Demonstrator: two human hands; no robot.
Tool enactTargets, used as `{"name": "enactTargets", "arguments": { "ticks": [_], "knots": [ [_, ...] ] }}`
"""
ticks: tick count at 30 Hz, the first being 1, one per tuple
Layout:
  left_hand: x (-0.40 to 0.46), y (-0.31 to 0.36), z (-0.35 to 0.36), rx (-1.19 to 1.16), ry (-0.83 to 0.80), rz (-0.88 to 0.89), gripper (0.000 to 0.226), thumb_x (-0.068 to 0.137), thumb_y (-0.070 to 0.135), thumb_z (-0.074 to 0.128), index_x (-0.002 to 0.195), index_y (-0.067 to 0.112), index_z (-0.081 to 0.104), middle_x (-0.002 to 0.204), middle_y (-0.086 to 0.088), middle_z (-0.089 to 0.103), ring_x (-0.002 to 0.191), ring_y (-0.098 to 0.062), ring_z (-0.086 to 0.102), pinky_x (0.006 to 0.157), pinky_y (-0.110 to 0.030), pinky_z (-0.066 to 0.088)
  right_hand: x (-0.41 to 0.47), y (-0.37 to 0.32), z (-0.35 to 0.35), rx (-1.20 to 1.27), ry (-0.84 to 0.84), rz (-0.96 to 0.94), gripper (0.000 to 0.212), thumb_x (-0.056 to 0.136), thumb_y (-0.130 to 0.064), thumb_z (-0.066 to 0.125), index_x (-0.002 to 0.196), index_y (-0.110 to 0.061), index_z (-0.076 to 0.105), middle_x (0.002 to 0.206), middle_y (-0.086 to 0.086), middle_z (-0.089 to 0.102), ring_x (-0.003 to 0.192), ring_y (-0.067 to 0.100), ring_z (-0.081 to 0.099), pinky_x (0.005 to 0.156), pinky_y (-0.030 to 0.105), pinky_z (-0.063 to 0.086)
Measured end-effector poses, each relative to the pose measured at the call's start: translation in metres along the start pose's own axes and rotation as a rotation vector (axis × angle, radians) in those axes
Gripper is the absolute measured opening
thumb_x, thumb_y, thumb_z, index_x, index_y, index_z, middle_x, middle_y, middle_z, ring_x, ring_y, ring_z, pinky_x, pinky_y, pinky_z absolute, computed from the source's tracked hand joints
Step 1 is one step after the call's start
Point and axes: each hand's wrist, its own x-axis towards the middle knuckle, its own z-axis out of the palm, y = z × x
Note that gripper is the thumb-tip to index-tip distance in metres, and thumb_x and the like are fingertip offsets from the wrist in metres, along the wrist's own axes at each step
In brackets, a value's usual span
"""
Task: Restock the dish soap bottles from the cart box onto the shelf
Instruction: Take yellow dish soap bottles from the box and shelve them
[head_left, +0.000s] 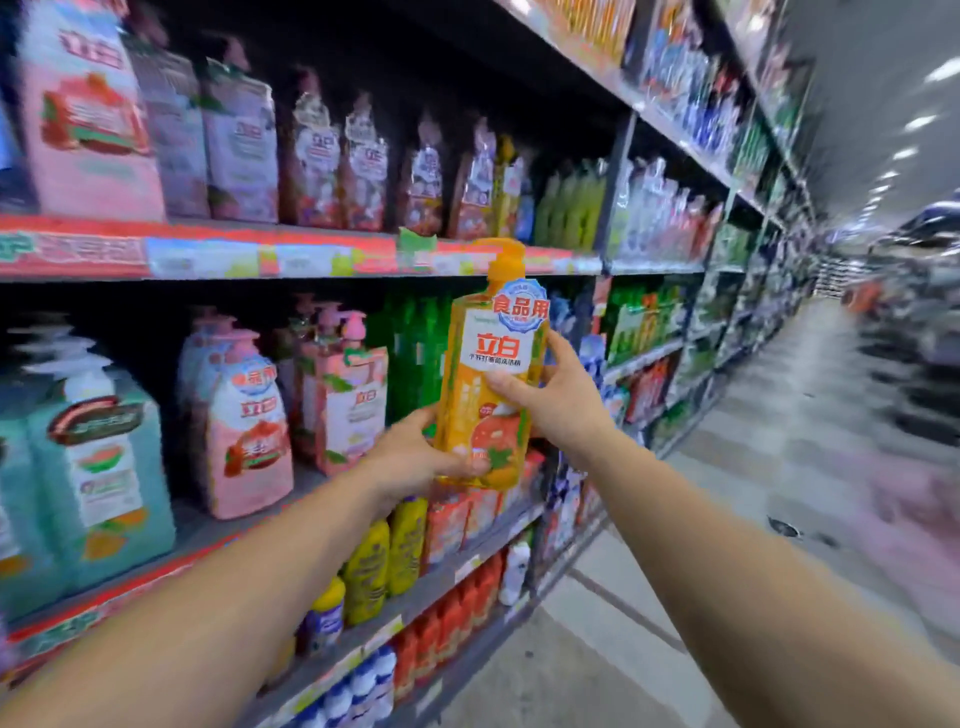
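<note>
While the cart box is out of view, so that the stock left in it cannot be judged, one orange dish soap bottle (485, 374) is in transit, held upright in the air in front of the shelf (311, 254) and not yet set down. The shelves already carry rows of pink refill pouches (239, 140), pink pump bottles (340, 384), green bottles (415, 353) and teal jugs (98, 467), so much of the display looks filled; this bottle's own slot is not plain to see, and the placing step is still to do.

The left hand (415, 457) cups the bottle's base from the left, its fingers (462, 465) curled under and across the lower front. The right hand (558, 400) holds the middle from the right, thumb across the white label and fingers wrapped behind. Both hands grip firmly, so the bottle sits between them, its orange pump (506, 257) rising above, level with the shelf's price strip.
</note>
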Motion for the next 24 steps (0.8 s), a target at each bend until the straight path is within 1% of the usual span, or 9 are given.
{"name": "enactTargets", "arguments": {
  "ticks": [3, 6, 7, 9, 11, 15, 18, 21, 24],
  "knots": [
    [0.076, 0.018, 0.015, 0.072, -0.047, 0.073, 0.082, 0.049, 0.025, 0.097, 0.122, 0.021, 0.060, 0.098, 0.003, 0.076, 0.088, -0.013, 0.073, 0.081, -0.033, 0.058, 0.064, 0.011, -0.029, -0.031, 0.038, -0.051, 0.099, 0.063, -0.052, 0.083, 0.146, -0.034, 0.032, 0.121, -0.006, 0.065, 0.102, 0.013, 0.067, 0.088, 0.041, 0.056],
    [0.147, 0.035, 0.035, 0.115, -0.067, 0.105, 0.064, 0.060, 0.015, 0.093, 0.114, 0.025, 0.060, 0.085, 0.011, 0.076, 0.078, -0.003, 0.072, 0.074, -0.021, 0.057, 0.120, 0.023, -0.065, -0.024, 0.079, -0.100, 0.073, 0.082, -0.023, 0.077, 0.136, -0.038, 0.031, 0.106, -0.016, 0.062, 0.076, -0.017, 0.061, 0.067, 0.011, 0.053],
    [0.168, 0.039, 0.043, 0.161, -0.058, 0.119, 0.068, 0.056, 0.024, 0.095, 0.114, 0.027, 0.060, 0.087, 0.012, 0.076, 0.080, -0.003, 0.072, 0.078, -0.022, 0.057, 0.136, 0.027, -0.076, -0.035, 0.087, -0.107, 0.072, 0.083, -0.020, 0.077, 0.136, -0.038, 0.032, 0.105, -0.016, 0.063, 0.076, -0.016, 0.061, 0.066, 0.011, 0.054],
    [0.208, 0.049, 0.059, 0.253, -0.042, 0.147, 0.075, 0.047, 0.040, 0.096, 0.113, 0.030, 0.061, 0.100, 0.009, 0.075, 0.089, -0.008, 0.071, 0.089, -0.030, 0.055, 0.170, 0.038, -0.098, -0.052, 0.112, -0.137, 0.071, 0.080, -0.025, 0.079, 0.140, -0.033, 0.040, 0.111, -0.008, 0.068, 0.090, 0.002, 0.068, 0.079, 0.032, 0.059],
    [0.246, 0.059, 0.076, 0.287, -0.041, 0.173, 0.057, 0.057, 0.029, 0.094, 0.103, 0.031, 0.061, 0.102, 0.007, 0.073, 0.090, -0.009, 0.069, 0.088, -0.026, 0.054, 0.205, 0.049, -0.122, -0.052, 0.124, -0.170, 0.071, 0.079, -0.029, 0.080, 0.140, -0.032, 0.043, 0.109, -0.006, 0.071, 0.090, 0.016, 0.072, 0.079, 0.044, 0.060],
    [0.318, 0.080, 0.114, 0.354, 0.019, 0.231, 0.054, 0.061, 0.029, 0.093, 0.105, 0.032, 0.061, 0.106, 0.007, 0.072, 0.096, -0.012, 0.068, 0.092, -0.032, 0.052, 0.277, 0.072, -0.173, -0.012, 0.080, -0.223, 0.074, 0.081, -0.030, 0.077, 0.144, -0.030, 0.038, 0.103, -0.004, 0.074, 0.074, 0.019, 0.074, 0.072, 0.041, 0.062],
    [0.369, 0.102, 0.140, 0.387, 0.100, 0.241, 0.055, 0.060, 0.034, 0.093, 0.108, 0.028, 0.066, 0.102, 0.010, 0.073, 0.094, -0.011, 0.069, 0.087, -0.032, 0.054, 0.334, 0.083, -0.212, 0.009, 0.015, -0.275, 0.060, 0.083, -0.033, 0.075, 0.136, -0.035, 0.046, 0.108, -0.005, 0.072, 0.075, 0.013, 0.073, 0.063, 0.030, 0.058],
    [0.407, 0.135, 0.163, 0.421, 0.168, 0.244, 0.039, 0.064, 0.027, 0.091, 0.094, 0.029, 0.067, 0.096, 0.012, 0.073, 0.091, -0.009, 0.069, 0.076, -0.022, 0.053, 0.385, 0.080, -0.246, 0.023, -0.020, -0.338, 0.044, 0.086, -0.033, 0.071, 0.126, -0.036, 0.052, 0.103, -0.009, 0.071, 0.069, 0.005, 0.070, 0.055, 0.020, 0.053],
    [0.438, 0.169, 0.170, 0.465, 0.262, 0.274, 0.034, 0.065, 0.027, 0.090, 0.089, 0.030, 0.065, 0.094, 0.015, 0.072, 0.087, -0.003, 0.067, 0.073, -0.016, 0.050, 0.441, 0.069, -0.261, 0.040, -0.044, -0.385, 0.033, 0.083, -0.041, 0.073, 0.112, -0.044, 0.056, 0.101, -0.013, 0.070, 0.079, 0.007, 0.071, 0.070, 0.036, 0.060]
  ]
}}
